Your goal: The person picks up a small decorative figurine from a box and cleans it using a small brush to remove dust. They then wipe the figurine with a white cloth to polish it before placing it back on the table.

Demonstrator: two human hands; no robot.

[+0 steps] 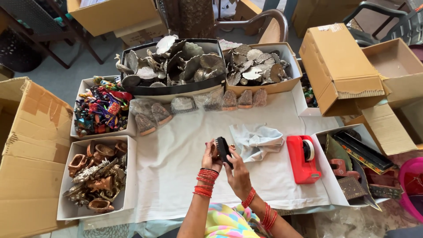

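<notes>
My left hand (210,155) grips a small brown metal piece (214,150), mostly hidden behind the fingers. My right hand (235,169) holds a black brush (223,150) pressed against that piece. Both hands hover over a white cloth-covered table (176,176), close to my body. A crumpled pale blue-grey cloth (257,141) lies just right of the hands. Red bangles circle both wrists.
A red tape dispenser (302,158) stands to the right. White boxes on the left hold brass figures (97,176) and colourful figurines (100,110). Boxes of grey metal leaf-shaped pieces (176,66) sit at the back, with wrapped items (189,108) in front. Cardboard boxes (343,66) surround the table.
</notes>
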